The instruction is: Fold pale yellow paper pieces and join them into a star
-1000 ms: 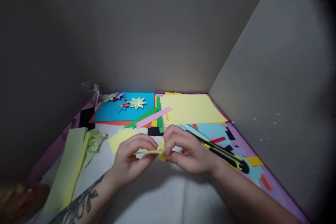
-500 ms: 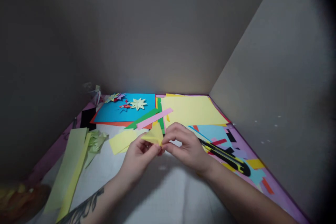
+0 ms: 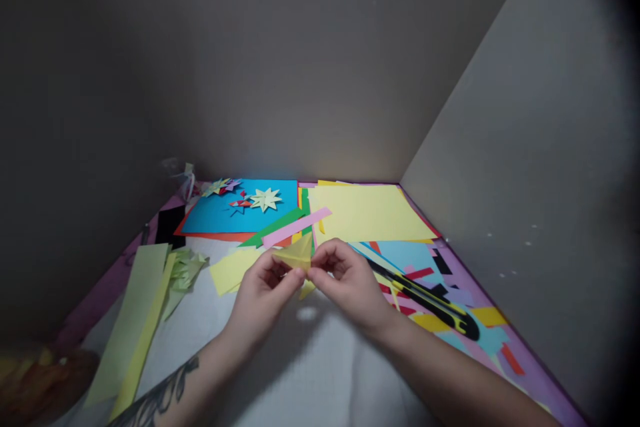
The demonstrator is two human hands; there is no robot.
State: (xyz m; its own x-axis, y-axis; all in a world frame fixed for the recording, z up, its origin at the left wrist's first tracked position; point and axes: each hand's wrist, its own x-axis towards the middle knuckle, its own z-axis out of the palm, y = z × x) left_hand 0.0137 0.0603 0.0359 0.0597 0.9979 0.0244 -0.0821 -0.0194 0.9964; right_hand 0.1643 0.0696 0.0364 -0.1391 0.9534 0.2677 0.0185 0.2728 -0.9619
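Note:
A small folded piece of yellow paper (image 3: pixel 299 252) is held between my two hands, above the white surface. My left hand (image 3: pixel 270 287) pinches it from the left, thumb in front. From the right, my right hand (image 3: pixel 345 280) grips its edge between thumb and curled fingers. One yellow tip pokes out below the fingertips. Flat yellow paper pieces (image 3: pixel 230 269) lie just behind my left hand. Beyond the hands, a pink strip (image 3: pixel 297 227) crosses a green strip (image 3: pixel 273 229).
A black and yellow cutter (image 3: pixel 430 300) lies among coloured scraps at the right. Folded stars, one pale (image 3: pixel 266 199), rest on blue paper (image 3: pixel 210 213). Large yellow sheets (image 3: pixel 367 213) lie at the back. Long pale green strips (image 3: pixel 131 313) and folded green paper (image 3: pixel 185 270) are at the left.
The yellow paper has turned in my fingers, and a tip now shows below them. My right hand has shifted slightly down around its edge. The view has moved a little.

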